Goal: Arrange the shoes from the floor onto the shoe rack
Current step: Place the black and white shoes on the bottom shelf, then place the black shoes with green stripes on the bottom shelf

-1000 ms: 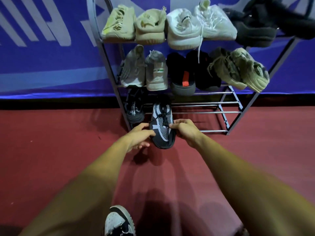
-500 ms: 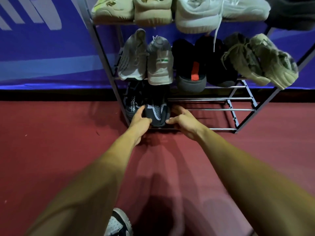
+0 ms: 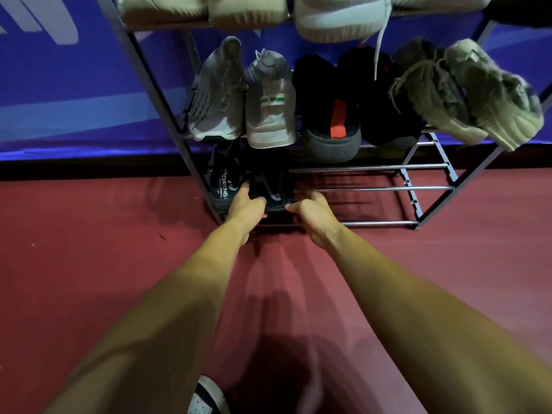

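A black mesh shoe with white patches (image 3: 270,189) lies on the bottom shelf of the metal shoe rack (image 3: 373,168), right beside its mate, a black shoe with white lettering (image 3: 222,186). My left hand (image 3: 246,206) grips the shoe's heel from the left, with the thumb on top. My right hand (image 3: 310,215) touches the heel from the right, fingers curled at the shelf's front bar. The middle shelf holds a grey pair (image 3: 242,97), a black pair with a red tab (image 3: 337,115) and an olive pair (image 3: 466,91). Pale shoes fill the top shelf.
The bottom shelf's bars (image 3: 373,189) run bare to the right of the black pair. The rack stands on a red floor (image 3: 89,249) against a blue banner wall (image 3: 74,85). A black-and-white shoe (image 3: 206,398) shows at the bottom edge, between my arms.
Both hands have pushed the black mesh shoe from the floor in front of the rack back onto the bottom shelf, beside its mate. The camera has moved closer to the rack.
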{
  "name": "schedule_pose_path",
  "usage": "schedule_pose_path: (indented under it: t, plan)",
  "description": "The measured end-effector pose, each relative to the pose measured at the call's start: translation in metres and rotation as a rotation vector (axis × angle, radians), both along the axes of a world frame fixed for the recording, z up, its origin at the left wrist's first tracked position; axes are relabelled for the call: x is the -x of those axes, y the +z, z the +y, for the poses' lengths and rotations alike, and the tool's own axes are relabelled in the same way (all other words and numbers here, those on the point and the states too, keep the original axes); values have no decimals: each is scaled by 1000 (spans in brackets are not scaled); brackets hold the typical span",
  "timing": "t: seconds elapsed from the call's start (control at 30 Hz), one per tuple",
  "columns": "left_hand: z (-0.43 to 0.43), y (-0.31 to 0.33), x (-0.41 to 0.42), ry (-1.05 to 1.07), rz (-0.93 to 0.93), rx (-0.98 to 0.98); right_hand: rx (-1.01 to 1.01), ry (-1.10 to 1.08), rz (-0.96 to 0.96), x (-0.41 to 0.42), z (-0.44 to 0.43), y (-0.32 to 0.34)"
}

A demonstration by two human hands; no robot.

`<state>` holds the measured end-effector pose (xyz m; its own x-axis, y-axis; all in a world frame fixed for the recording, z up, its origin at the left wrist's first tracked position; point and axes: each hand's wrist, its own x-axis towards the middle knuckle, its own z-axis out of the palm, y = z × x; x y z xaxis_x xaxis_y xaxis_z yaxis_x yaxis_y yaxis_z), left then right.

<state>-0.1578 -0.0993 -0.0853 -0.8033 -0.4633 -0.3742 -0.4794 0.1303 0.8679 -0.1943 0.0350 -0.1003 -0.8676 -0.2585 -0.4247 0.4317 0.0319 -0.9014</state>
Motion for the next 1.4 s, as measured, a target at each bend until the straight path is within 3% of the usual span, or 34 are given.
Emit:
schedule_pose_path:
  t: [0.27, 0.57, 0.87, 1.07, 1.4]
  plan:
    - [7, 5, -22, -49, -142, -13, -185, 75, 65, -24, 6, 16]
    - [47, 21, -70, -284, -191, 151, -477, 231, 95, -70, 76, 22]
    - [134, -25, -86, -695, -356, 361, -761, 326, 74, -98, 193, -7]
    - [218, -52, -73, -920, -363, 333, -985, 321, 42, -121, 275, -33]
    - [301, -102, -75, -1086, -465, 299, -1112, 387, -11, -130, 330, -76]
